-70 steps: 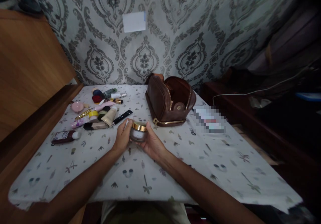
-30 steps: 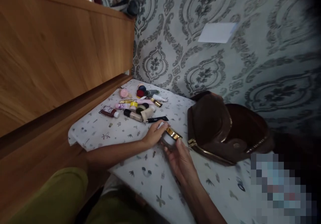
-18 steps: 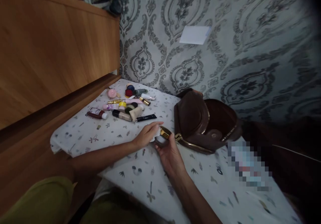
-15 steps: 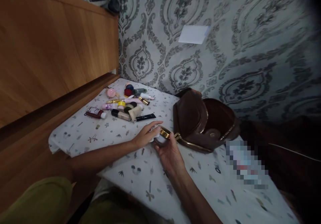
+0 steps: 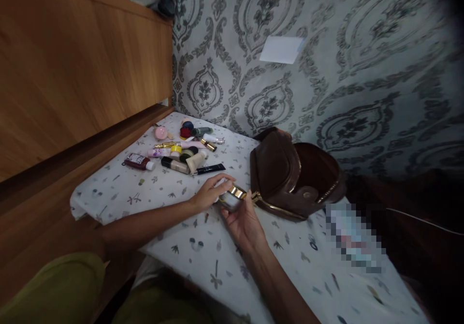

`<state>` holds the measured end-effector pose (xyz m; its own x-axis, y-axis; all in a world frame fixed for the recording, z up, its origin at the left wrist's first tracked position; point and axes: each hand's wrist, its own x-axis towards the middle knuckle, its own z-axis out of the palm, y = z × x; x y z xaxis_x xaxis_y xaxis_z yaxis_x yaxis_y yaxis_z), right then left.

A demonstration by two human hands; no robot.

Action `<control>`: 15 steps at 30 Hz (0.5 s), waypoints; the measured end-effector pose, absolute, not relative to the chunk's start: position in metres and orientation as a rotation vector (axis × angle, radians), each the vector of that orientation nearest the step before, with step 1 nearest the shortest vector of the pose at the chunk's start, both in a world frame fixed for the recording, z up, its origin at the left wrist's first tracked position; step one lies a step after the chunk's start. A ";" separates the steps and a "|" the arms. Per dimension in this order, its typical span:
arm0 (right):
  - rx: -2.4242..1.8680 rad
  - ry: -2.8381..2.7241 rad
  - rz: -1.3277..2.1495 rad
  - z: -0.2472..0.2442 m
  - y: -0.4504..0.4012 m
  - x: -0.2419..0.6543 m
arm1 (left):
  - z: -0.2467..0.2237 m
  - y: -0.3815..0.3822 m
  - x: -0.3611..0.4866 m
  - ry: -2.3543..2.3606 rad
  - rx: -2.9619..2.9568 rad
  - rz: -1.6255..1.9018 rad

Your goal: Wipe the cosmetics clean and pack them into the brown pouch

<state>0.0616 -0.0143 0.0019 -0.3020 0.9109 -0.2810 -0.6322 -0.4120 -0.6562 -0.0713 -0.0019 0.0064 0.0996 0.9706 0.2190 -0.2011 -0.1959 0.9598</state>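
A round jar (image 5: 232,201) with a gold band is held between my two hands, above the patterned cloth. My right hand (image 5: 247,221) grips it from the right and below, thumb against the gold band. From the left, my left hand (image 5: 211,192) presses something white, perhaps a wipe, against the jar; its exact shape is hidden by the fingers. Just right of the jar stands a brown bag (image 5: 277,169) with its zip undone. Left of the bag lie several cosmetics, among them a black tube (image 5: 211,169) and a dark red bottle with a white cap (image 5: 137,161).
The white patterned cloth (image 5: 286,285) covers the surface under everything. A wooden furniture panel (image 5: 87,67) rises at the left. Behind is a patterned wall with a white card (image 5: 282,50). A blurred-out item (image 5: 355,239) lies at the right, near a white cable (image 5: 424,220).
The jar has tilted slightly, showing more of its side and gold band. My left fingers have shifted a little along it. The bag and cosmetics have stayed in place.
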 end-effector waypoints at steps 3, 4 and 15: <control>-0.769 -0.490 1.895 0.005 -0.017 0.059 | 0.005 0.000 -0.071 0.977 1.260 1.432; -0.767 -0.483 1.897 0.007 -0.018 0.058 | 0.005 0.001 -0.071 1.002 1.242 1.457; -0.709 -0.497 1.912 0.012 -0.019 0.060 | 0.003 0.010 -0.072 0.890 1.039 1.355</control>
